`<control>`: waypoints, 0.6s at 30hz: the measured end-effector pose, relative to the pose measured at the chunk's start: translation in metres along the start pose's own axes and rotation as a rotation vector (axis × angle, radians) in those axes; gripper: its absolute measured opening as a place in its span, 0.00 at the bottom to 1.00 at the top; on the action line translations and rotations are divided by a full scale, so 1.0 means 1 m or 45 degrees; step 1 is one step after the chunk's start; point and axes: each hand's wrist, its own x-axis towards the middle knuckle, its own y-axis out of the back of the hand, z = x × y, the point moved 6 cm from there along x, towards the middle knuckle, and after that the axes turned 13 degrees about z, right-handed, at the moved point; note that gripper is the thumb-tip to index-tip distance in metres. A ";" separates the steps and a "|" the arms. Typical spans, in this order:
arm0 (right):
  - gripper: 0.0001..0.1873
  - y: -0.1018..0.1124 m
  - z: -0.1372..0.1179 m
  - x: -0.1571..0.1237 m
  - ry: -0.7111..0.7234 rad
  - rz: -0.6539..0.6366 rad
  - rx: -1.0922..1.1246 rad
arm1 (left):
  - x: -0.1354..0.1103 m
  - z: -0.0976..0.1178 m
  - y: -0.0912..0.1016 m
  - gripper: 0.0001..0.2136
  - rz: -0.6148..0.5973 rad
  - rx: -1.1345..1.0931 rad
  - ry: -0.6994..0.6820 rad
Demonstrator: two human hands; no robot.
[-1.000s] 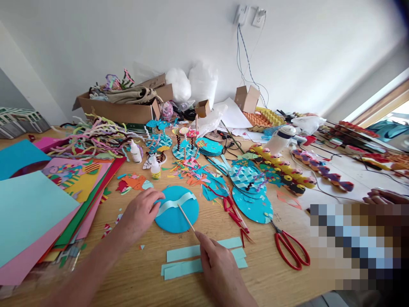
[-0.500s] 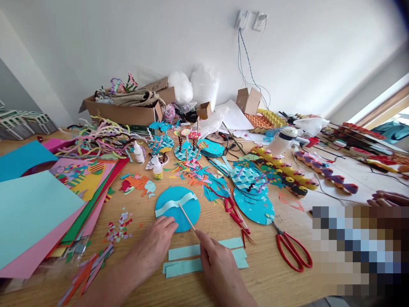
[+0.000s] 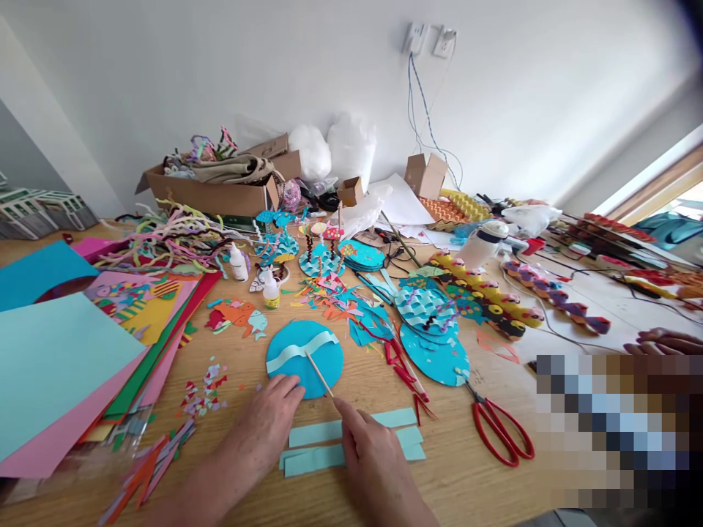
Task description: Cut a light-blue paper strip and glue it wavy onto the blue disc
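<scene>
A blue paper circle (image 3: 313,377) lies on the table with a wavy light-blue paper strip (image 3: 288,353) across its upper half. My left hand (image 3: 277,406) has its fingers together on the circle's lower left edge, holding it; the thumb is hidden. Closed round a thin wooden stick (image 3: 320,375) is my right hand (image 3: 367,439), and the stick's tip meets the strip's lower edge near its middle. Several loose light-blue strips (image 3: 313,461) lie beneath and beside the right hand.
Red-handled scissors (image 3: 502,432) lie right, by stacked blue circles (image 3: 433,355). Glue bottles (image 3: 271,290) and paper fish (image 3: 239,315) stand or lie beyond the circle. Coloured sheets (image 3: 66,373) cover the left. Another person's hand (image 3: 664,342) rests at far right, beside a blurred-out area.
The stick's tip has shifted very slightly left along the strip, with my right hand. My left hand stays at the circle's edge. The view has moved a little.
</scene>
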 end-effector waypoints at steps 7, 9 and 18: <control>0.26 0.001 -0.002 0.005 0.017 0.011 -0.004 | -0.002 -0.002 -0.002 0.19 0.096 0.014 -0.011; 0.26 0.000 -0.002 0.006 0.019 -0.012 -0.025 | -0.002 -0.001 -0.003 0.19 0.113 0.019 -0.019; 0.26 -0.006 -0.003 0.005 0.029 -0.073 -0.089 | -0.006 -0.003 -0.005 0.19 0.147 0.041 -0.017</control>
